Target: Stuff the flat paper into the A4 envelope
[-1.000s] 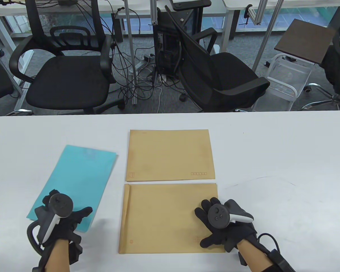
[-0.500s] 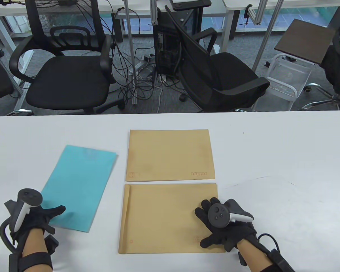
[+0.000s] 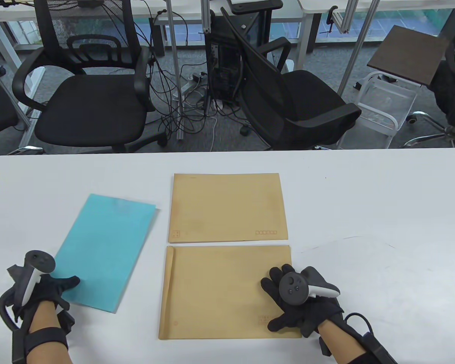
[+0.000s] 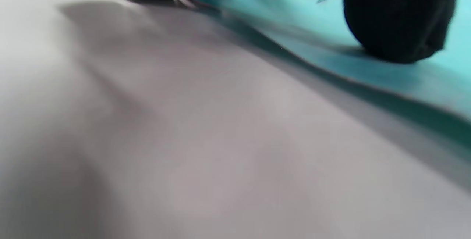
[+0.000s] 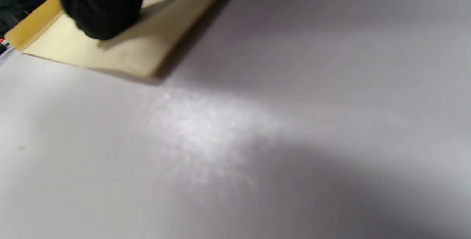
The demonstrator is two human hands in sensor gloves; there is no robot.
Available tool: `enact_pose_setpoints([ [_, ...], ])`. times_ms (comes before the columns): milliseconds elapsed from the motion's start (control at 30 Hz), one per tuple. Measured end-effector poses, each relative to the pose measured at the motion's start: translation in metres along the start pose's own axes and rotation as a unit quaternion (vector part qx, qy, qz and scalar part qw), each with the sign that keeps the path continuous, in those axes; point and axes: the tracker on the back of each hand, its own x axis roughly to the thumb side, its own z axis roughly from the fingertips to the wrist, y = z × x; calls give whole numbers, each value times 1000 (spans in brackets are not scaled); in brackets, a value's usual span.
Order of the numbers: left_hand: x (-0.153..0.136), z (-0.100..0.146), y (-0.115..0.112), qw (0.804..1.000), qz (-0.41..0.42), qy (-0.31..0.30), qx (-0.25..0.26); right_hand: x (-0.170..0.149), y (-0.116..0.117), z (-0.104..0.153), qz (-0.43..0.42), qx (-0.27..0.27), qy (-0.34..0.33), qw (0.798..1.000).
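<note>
Blue paper (image 3: 105, 250) flat near the bench (image 3: 383, 197) left edge, long axis slanting from the near left corner toward the far middle. Left grip (image 3: 49, 290) at its near left corner, fingertips (image 4: 399, 22) pressing the sheet, edge slightly lifted; nothing clasped. Nearest envelope (image 3: 227, 292) just beside the sheet on the right, flap side facing it. Right grip (image 3: 299, 303) spread flat, pinning the envelope's near right corner. Second envelope (image 3: 227, 207) beyond, untouched.

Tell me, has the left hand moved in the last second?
Yes. The left hand has slid left, off the blue paper toward its near-left corner, farther from the near envelope.
</note>
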Motion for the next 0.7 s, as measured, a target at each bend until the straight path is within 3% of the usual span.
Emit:
enact_pose_setpoints([
  [200,-4,3,2,1000,1,24,-1,0,0,0,-3,0,1,1000],
  [433,-10,11,-1,995,56,63,45,0,1,0,-5,1,0,1000],
  [567,-10,17,-4,994,42,72,76,0,1,0,-5,1,0,1000],
  [700,-10,21,-3,985,148,65,67,0,1,0,-5,1,0,1000],
])
